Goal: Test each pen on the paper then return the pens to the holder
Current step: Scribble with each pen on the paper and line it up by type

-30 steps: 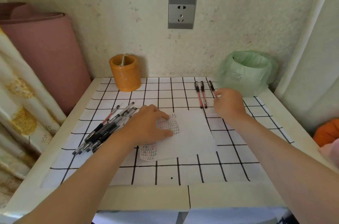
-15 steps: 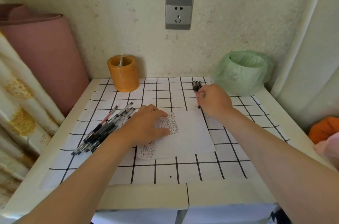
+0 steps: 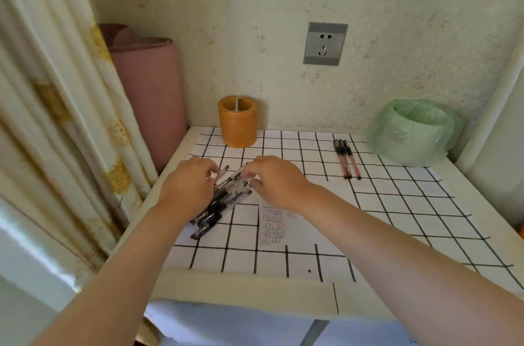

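A pile of several black-grip pens (image 3: 219,208) lies at the table's left. My left hand (image 3: 188,188) covers the pile's left side with its fingers curled down onto the pens. My right hand (image 3: 276,182) reaches in from the right, thumb and fingertips pinched on the far end of one pen (image 3: 239,174) on top of the pile. The white paper (image 3: 272,225), marked with rows of scribbles, lies just in front of my right hand. Three red pens (image 3: 346,159) lie side by side at the back right. The orange holder (image 3: 237,122) stands by the wall.
A bin lined with a green bag (image 3: 414,131) stands in the back right corner. A rolled pink mat (image 3: 147,96) and a curtain (image 3: 56,107) stand beyond the table's left edge (image 3: 158,192). A checked cloth (image 3: 397,203) covers the tabletop.
My right hand left the three red pens at the back right and crossed to the pile. My left hand slid off the paper onto the pile. The view has turned left.
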